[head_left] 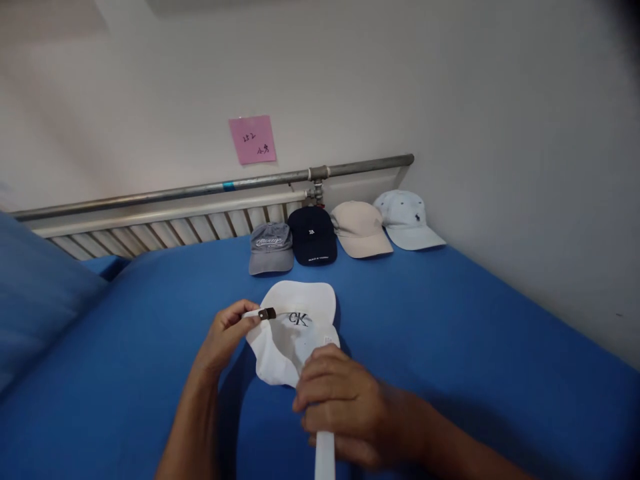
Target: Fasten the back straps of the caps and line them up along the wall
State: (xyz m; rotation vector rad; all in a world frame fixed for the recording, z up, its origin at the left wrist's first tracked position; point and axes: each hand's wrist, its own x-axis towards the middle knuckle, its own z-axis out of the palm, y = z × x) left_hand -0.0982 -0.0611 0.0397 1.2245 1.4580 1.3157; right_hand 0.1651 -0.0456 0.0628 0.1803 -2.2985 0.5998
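A white cap [295,327] with a dark logo lies on the blue bed sheet [450,333] in front of me. My left hand [225,333] pinches the cap's strap end with its small dark buckle [267,313] at the cap's left side. My right hand [340,407] is closed around the white strap [325,457], which runs down from the cap's near edge toward me. Both hands rest low over the sheet.
Several caps sit in a row at the bed's far edge: grey [271,248], navy [313,235], beige [360,229], pale blue [407,217]. Behind them run a metal rail [210,189] and slats. A pink note [253,139] hangs on the wall. A blue pillow [35,287] lies at left.
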